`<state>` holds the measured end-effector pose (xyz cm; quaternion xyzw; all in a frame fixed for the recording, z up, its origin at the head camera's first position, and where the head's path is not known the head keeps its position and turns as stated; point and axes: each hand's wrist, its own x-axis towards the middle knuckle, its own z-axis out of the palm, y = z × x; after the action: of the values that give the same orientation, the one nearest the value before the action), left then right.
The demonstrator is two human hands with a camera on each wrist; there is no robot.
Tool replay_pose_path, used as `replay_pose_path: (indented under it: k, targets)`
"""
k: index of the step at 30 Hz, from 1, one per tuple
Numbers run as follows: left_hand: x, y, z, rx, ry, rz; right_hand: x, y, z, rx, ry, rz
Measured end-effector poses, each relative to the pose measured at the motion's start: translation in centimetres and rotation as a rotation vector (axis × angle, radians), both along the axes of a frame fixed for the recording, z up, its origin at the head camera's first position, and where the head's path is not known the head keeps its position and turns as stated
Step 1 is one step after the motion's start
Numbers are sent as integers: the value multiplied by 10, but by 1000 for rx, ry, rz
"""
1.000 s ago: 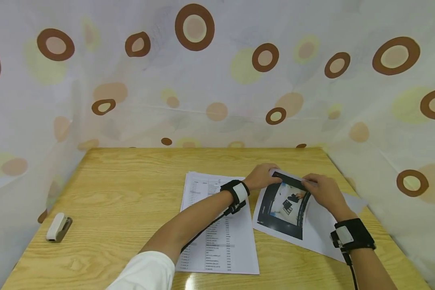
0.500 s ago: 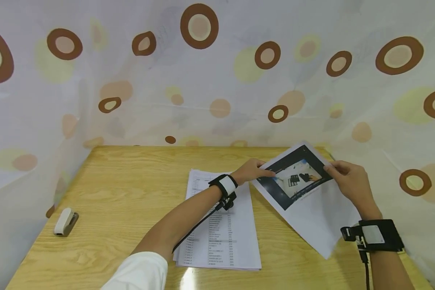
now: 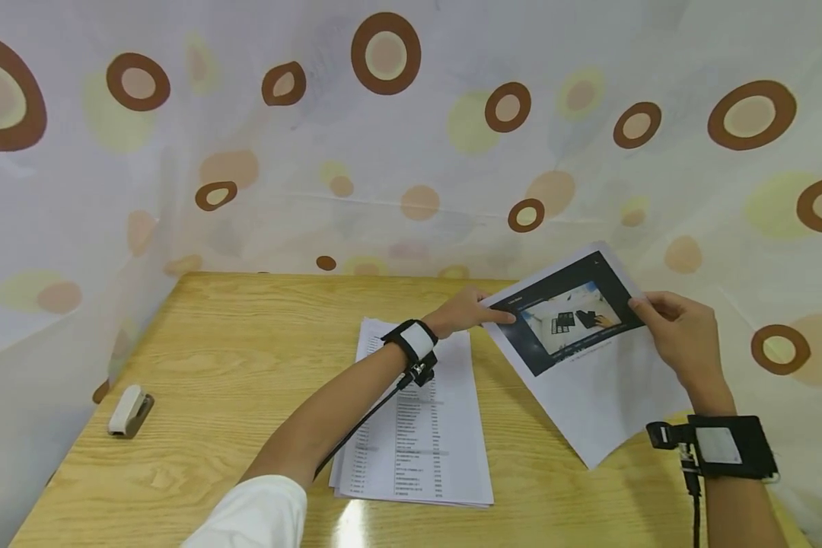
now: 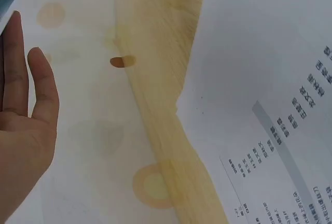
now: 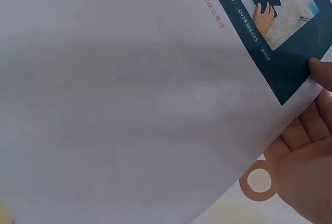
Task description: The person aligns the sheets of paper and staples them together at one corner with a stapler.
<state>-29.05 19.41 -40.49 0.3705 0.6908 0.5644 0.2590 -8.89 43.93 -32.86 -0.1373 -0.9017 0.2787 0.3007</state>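
Observation:
A white paper sheet [image 3: 589, 396] with a dark-bordered photo printed on its upper half is held up and tilted above the right part of the table. My left hand [image 3: 460, 310] pinches its left edge, thumb on the printed face. On the opposite edge, my right hand [image 3: 685, 335] pinches the sheet between thumb and fingers; in the right wrist view the thumb [image 5: 321, 72] lies over the dark border. Beneath my left wrist lies a stack of printed papers [image 3: 418, 457], its sheets slightly uneven at the lower left. In the left wrist view, the stack [image 4: 259, 53] shows rows of text.
A white and grey stapler [image 3: 131, 412] lies near the left edge of the wooden table [image 3: 246, 342]. A patterned curtain [image 3: 418, 152] surrounds the back and sides. Cables [image 3: 356, 435] run from both wrist cameras along the arms.
The photo sheet has been lifted and turned, with its upper corner rising toward the back. My right hand has moved right and slightly up; my left hand has shifted left.

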Motion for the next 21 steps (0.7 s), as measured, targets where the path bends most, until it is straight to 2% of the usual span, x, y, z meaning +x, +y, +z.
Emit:
replay_pose_path:
  k: [3,7,10,12,16,21]
  targets:
    - [-5,-6,7,-5,7,-11,0,-4,11,-7,35,-10]
    - [-11,-12,18,73,51,-38,-3,-11,21,-10,66,-8]
    - [-14,-18,27,128,97,-37,-6,-18,26,1,94,-7]
    - [-15,-24,33,158,99,-31,-7,-22,30,4,120,-6]
    - [-17,-36,46,235,61,10,-9,-31,37,-27,152,-2]
    - [-19,-51,57,298,51,125,-12,-44,40,-63,156,24]
